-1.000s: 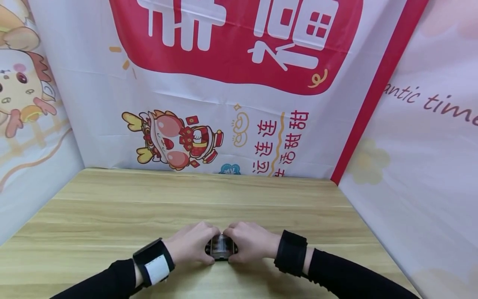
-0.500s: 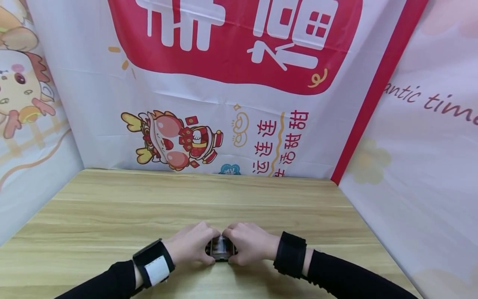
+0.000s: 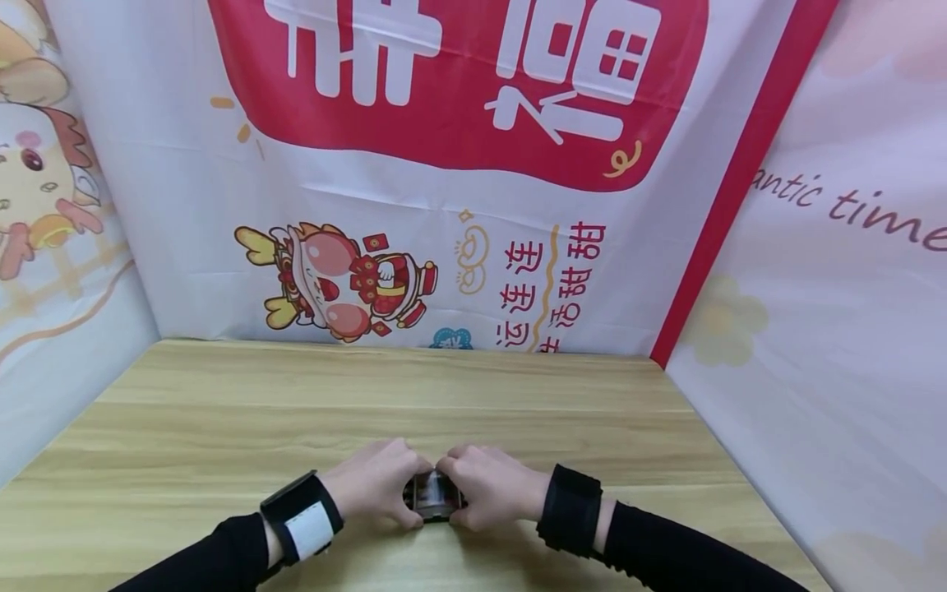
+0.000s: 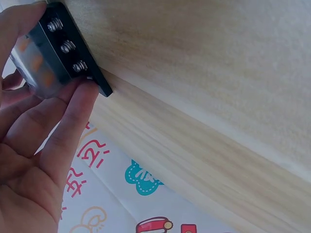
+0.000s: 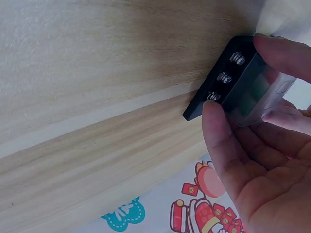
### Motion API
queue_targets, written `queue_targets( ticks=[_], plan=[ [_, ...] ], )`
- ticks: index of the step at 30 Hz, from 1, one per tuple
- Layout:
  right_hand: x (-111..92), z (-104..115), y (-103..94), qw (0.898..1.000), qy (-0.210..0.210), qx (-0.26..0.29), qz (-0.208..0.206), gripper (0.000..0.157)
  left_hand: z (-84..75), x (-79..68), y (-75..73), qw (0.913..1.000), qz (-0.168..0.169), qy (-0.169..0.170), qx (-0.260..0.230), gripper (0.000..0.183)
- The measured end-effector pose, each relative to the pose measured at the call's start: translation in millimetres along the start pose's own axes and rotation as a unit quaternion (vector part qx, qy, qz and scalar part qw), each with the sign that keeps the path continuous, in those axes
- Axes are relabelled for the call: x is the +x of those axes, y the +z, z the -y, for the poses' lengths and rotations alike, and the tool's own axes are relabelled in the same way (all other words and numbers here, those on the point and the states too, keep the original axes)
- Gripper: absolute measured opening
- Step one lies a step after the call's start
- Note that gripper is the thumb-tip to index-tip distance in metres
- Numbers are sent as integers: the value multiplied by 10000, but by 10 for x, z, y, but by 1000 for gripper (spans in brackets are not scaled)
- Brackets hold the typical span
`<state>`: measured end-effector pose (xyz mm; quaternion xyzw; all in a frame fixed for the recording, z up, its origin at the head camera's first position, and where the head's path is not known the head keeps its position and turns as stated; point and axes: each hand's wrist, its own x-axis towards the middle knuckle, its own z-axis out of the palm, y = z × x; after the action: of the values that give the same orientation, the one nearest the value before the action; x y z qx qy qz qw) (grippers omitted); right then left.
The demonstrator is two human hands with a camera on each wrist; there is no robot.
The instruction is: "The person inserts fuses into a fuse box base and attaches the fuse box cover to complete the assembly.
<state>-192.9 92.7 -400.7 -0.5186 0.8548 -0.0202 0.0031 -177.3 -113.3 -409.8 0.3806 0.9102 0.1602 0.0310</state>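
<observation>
A small black terminal block (image 3: 435, 500) with a clear cover stands on the table between both hands. My left hand (image 3: 376, 481) grips its left end, and my right hand (image 3: 491, 485) grips the other. Up close in the left wrist view, three metal screws line this side of the block (image 4: 58, 36), with orange patches showing through the cover. Thumb and fingers of the left hand (image 4: 34, 165) hold it by its edges. Three screws also line the side of the block (image 5: 228, 77) in the right wrist view, where the right hand (image 5: 272, 174) pinches base and cover.
The wood-grain table (image 3: 355, 378) runs back to a white printed cloth (image 3: 200, 247) with red lettering and a dragon cartoon. Another printed cloth (image 3: 829, 288) hangs along the right side. Black bands wrap both wrists.
The head view has shifted slightly. Both hands keep their hold on the terminal block in the same place, with hardly any finger movement visible.
</observation>
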Motion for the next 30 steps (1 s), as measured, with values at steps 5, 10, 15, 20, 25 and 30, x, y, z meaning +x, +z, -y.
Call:
queue_targets(
  ticks=[5,10,15,20,25,30],
  plan=[
    [4,-1,-21,10000,67,24,64,43,24,14,-5,9999,24,90,-111,32],
    [-5,-11,-31,9999,100,80,23,43,49,26,-12,9997,-29,216,-83,31],
    [-8,8,-18,9999,-66,102,12,42,34,20,-20,9996,65,266,-113,30],
    [5,18,-7,9997,-31,242,92,41,33,4,-18,9994,80,266,-219,30],
    [6,14,-21,9995,1,312,91,42,57,5,-15,9992,47,316,-219,31],
    [-1,-7,-11,9995,-4,306,51,41,103,36,6,9987,102,409,-270,31]
  ],
)
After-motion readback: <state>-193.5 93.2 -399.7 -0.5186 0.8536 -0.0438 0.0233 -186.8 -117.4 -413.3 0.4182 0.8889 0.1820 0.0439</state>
